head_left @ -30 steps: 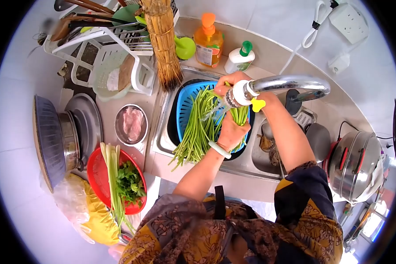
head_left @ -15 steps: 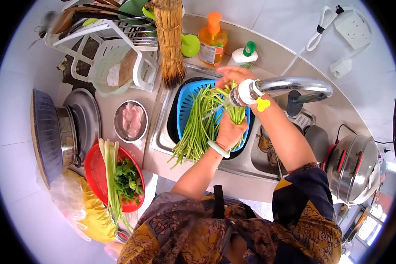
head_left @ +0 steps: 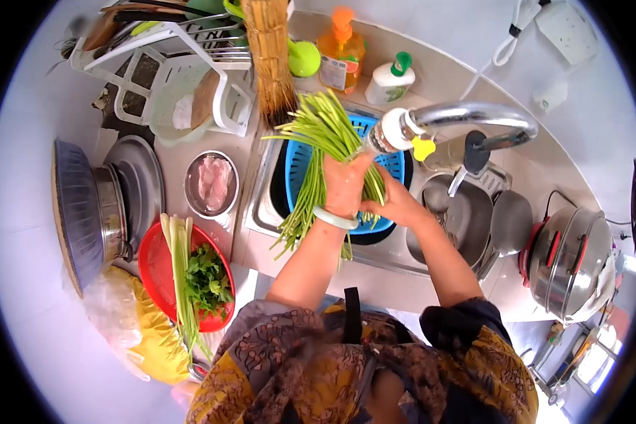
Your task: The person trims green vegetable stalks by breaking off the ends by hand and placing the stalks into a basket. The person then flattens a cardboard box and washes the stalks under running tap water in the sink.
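Note:
A bunch of long green vegetable stems [head_left: 326, 126] is held over the blue basket [head_left: 295, 164] in the sink, beneath the faucet [head_left: 396, 131]. My left hand [head_left: 346, 185], a pale bangle at its wrist, is closed around the middle of the bunch. Close against it on the right, my right hand [head_left: 397, 201] grips the stems too, its fingers partly hidden. One end of the bunch fans out past the basket's far rim. Other stems hang toward the near side.
A second basin [head_left: 466, 230] with utensils lies to the right. On the left are a metal bowl of raw meat [head_left: 214, 185] and a red colander [head_left: 155, 265] with celery and leafy greens. A straw brush [head_left: 268, 63], soap bottles [head_left: 391, 81] and a dish rack [head_left: 222, 99] stand behind.
The bunch has been raised and turned, its far end now pointing up and left. My right hand has come from behind the faucet down beside my left hand.

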Tool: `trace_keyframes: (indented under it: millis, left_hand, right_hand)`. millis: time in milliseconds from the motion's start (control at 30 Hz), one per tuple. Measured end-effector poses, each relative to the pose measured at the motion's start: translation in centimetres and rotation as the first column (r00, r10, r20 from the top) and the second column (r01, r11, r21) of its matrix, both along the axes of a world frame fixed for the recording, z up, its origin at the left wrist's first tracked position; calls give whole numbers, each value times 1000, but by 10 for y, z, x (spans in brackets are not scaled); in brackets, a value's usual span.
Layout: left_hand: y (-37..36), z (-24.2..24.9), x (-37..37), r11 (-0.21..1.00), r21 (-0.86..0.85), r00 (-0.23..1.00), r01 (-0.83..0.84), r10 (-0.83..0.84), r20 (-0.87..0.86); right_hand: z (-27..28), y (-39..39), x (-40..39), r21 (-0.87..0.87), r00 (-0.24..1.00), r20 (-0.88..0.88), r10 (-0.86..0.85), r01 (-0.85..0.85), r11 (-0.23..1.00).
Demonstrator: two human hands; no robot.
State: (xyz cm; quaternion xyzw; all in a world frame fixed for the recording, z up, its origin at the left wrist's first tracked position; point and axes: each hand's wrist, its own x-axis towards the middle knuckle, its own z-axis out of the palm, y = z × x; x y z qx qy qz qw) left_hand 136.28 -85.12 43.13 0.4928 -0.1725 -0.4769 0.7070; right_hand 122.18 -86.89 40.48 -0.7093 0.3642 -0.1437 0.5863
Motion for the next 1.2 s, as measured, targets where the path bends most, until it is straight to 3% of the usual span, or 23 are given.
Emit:
trace_keyframes:
  millis: [67,133,167,267,433,500,767,867,967,1067,1100,1167,1200]
  left_hand:
    - [0,8,-2,997,-8,988,-71,70,-141]
    - [1,28,2,997,3,988,-79,79,-135]
    - [-4,17,7,991,-25,991,-129,128,-40]
    - [-11,48,11,973,-79,971,-219,209,-115]
    - [-18,55,19,943,-130,952,-305,305,-21]
    - [-11,56,21,948,-178,931,-265,299,207]
    - [3,60,-2,934,-114,905,-339,357,231]
    - [5,57,-4,923,-109,886,-368,384,260]
    - [7,69,-4,899,-167,853,-406,438,283]
    - [8,53,-3,902,-226,770,-367,431,470]
    - [11,52,-1,929,-177,610,-326,350,711]
    - [17,54,-3,926,-235,896,-297,355,268]
    - [12,59,-6,876,-307,913,-371,405,53]
  right_hand:
    - [17,-7,4,-111,991,-130,17,-32,993]
    - [23,-12,8,-115,985,-171,10,-30,993]
    - [34,-13,9,-110,991,-131,6,-20,994]
    - [38,-20,11,-171,994,-93,-55,39,985]
    - [15,-11,-6,-403,951,-34,-308,269,875]
    - [5,-2,-18,-287,939,-11,-343,326,901]
    - [-20,36,-60,-50,866,-43,-498,495,867]
    - [-32,41,-82,-129,812,-70,-579,569,812]
    - [-51,44,-104,-93,769,-85,-634,627,773]
    - [-61,50,-125,-78,771,-136,-622,618,782]
    - [-59,52,-126,-98,783,-175,-597,589,802]
    - [-51,57,-125,66,797,-179,-577,595,801]
    - [-41,61,-116,13,806,-152,-572,580,815]
